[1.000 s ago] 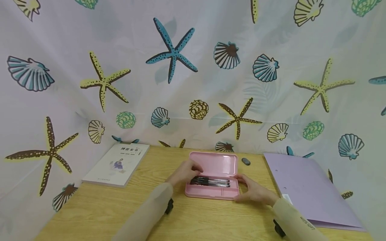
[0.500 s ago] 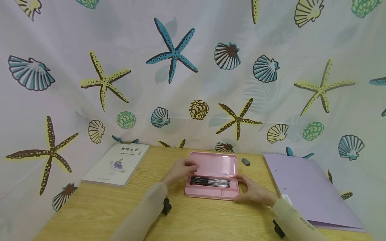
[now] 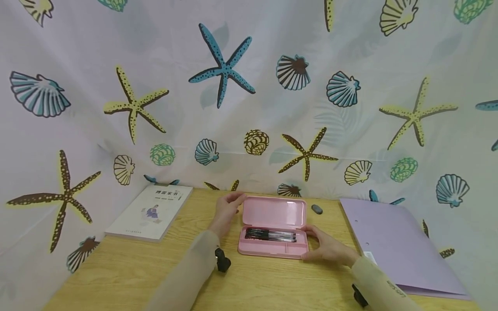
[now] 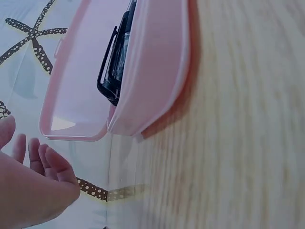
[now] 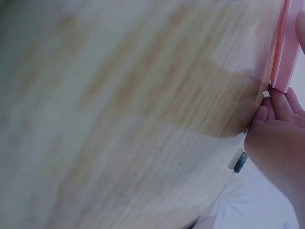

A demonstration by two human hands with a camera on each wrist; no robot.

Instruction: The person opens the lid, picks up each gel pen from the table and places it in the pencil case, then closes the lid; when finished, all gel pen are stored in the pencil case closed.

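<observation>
A pink pencil case (image 3: 268, 247) lies on the table with its lid (image 3: 274, 211) raised behind it. Several black-capped clear pens (image 3: 270, 235) fill its rear compartment; the front ones hold nothing visible. My left hand (image 3: 227, 212) is beside the lid's upper left corner, and in the left wrist view its loosely bent fingers (image 4: 50, 160) appear just off the lid, holding nothing. At the case's right end, my right hand (image 3: 327, 247) holds it between the thumb at the front corner and the fingers at the back. The right wrist view shows fingers (image 5: 281, 102) against the case's end.
On the left of the wooden table (image 3: 128, 276) lies a white book (image 3: 149, 212). A purple folder (image 3: 397, 244) covers the right side. Behind the case's right corner sits a small dark grey oval object (image 3: 317, 209). A shell-patterned curtain (image 3: 249, 108) hangs behind the table.
My left hand has left the pens, drawing back left and then up to the lid's upper left corner. The right hand and the case have stayed in place.
</observation>
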